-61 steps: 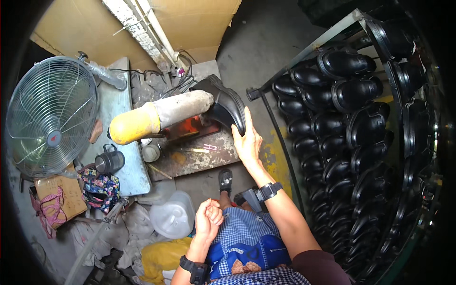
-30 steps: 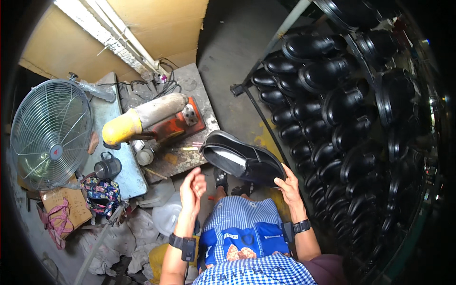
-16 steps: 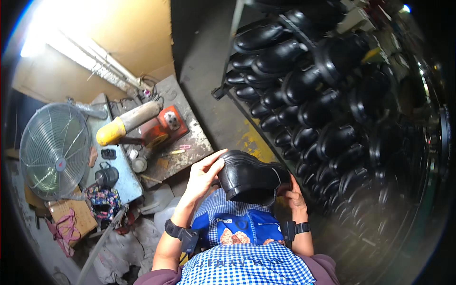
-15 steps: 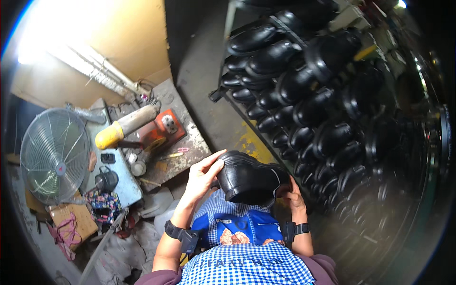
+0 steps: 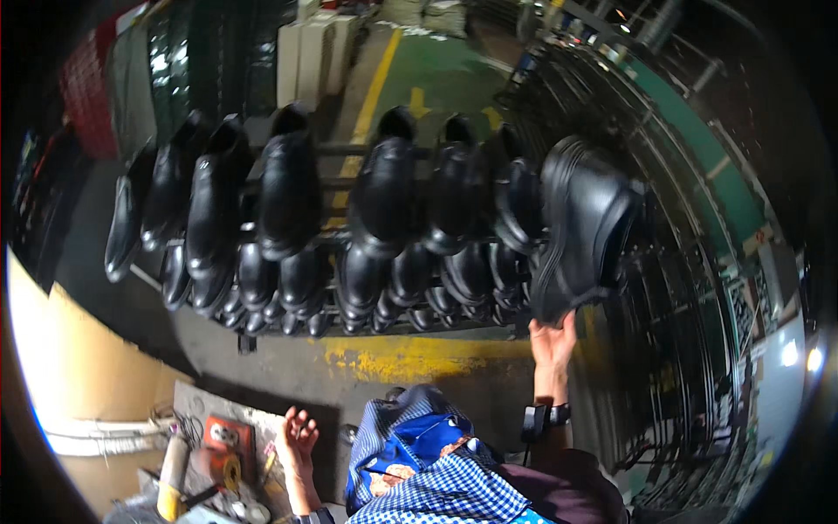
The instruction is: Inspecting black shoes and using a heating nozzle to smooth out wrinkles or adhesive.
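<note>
My right hand (image 5: 553, 342) is raised to the rack (image 5: 397, 319), its fingers closed under the heel end of a black shoe (image 5: 583, 229), sole side toward me, so I can carry its weight from below while it stands level with the top row. The other black shoes (image 5: 288, 192) sit toe-down on the rack's pegs, packed side by side. My left hand (image 5: 298, 434) hangs free, fingers spread and holding nothing, just above the cluttered counter (image 5: 218, 437) by my knee

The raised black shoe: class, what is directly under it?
The right hand supports the black shoe from beneath its heel. Yellow-marked floor lies lower; the sole's contact area is hidden.
</note>
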A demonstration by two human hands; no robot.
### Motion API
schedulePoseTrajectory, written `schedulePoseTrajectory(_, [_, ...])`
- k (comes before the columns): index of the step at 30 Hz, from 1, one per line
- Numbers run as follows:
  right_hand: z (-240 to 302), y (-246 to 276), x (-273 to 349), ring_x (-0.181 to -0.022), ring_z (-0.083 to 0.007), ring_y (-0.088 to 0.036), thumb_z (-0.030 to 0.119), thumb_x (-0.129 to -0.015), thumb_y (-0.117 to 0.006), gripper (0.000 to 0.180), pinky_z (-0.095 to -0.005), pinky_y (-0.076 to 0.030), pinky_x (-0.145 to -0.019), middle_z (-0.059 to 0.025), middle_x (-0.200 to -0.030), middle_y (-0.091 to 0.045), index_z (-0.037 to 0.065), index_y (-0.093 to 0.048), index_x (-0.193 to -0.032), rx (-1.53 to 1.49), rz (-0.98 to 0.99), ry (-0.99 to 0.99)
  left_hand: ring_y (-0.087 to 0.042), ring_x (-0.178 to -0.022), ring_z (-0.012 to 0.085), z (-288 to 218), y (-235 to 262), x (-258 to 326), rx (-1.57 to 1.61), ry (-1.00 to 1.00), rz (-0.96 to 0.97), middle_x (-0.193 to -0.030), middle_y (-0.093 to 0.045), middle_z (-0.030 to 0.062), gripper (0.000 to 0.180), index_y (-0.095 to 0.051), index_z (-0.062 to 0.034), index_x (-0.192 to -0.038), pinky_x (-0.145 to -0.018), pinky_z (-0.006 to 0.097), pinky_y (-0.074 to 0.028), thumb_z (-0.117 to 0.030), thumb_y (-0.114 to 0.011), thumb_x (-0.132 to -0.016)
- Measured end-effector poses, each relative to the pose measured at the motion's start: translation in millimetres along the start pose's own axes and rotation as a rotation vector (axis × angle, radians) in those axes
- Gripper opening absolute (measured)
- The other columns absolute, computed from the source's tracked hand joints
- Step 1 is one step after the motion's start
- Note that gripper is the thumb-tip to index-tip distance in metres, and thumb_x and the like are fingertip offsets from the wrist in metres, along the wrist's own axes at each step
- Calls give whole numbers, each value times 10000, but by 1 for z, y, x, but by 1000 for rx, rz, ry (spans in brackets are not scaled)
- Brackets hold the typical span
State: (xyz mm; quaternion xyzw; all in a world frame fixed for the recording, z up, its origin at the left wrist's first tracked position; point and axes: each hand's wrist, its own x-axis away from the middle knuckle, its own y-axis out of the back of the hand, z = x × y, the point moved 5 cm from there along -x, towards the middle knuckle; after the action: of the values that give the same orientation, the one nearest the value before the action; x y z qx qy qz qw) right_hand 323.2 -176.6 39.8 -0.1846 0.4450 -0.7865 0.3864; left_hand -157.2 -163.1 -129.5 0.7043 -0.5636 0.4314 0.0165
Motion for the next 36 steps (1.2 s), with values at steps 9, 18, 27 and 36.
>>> schedulePoseTrajectory(9, [72, -13, -113, -764, -266, -607, 279, -757, -658, 661, -365, -551, -555, -130, -1106, -520, 53, -322, -1280, 645, -299, 430, -599, -680, 166, 31, -33, -34, 5, 101, 1, -839, -613, 24, 281, -557, -125, -1026, -558, 275, -509, -303, -539, -810])
schedulePoseTrajectory(18, [146, 67, -141, -700, -317, -602, 659, -670, -550, 868, -423, -532, -528, -185, -795, -542, -8, -365, -1195, 682, -814, 223, -593, -639, 161, 46, -55, -42, 1, 108, -80, -815, -607, 26, 246, -557, -115, -995, -527, 268, -495, -255, -568, -793])
schedulePoseTrajectory(27, [155, 64, -152, -826, -254, -588, 263, -830, -551, 339, -354, -498, -775, -131, -982, -581, 9, -505, -1050, 444, -327, 246, -593, -703, 154, 65, -44, -43, 18, 130, -31, -846, -600, 15, 250, -566, -137, -985, -567, 262, -505, -306, -549, -802])
schedulePoseTrajectory(36, [54, 25, -84, -766, -350, -594, 507, -827, -431, 527, -455, -491, -575, -114, -1015, -585, 109, -447, -1173, 389, 173, 15, -561, -733, 152, 56, -26, -41, 5, 130, -68, -868, -583, 21, 265, -563, -134, -982, -677, 291, -468, -314, -571, -787])
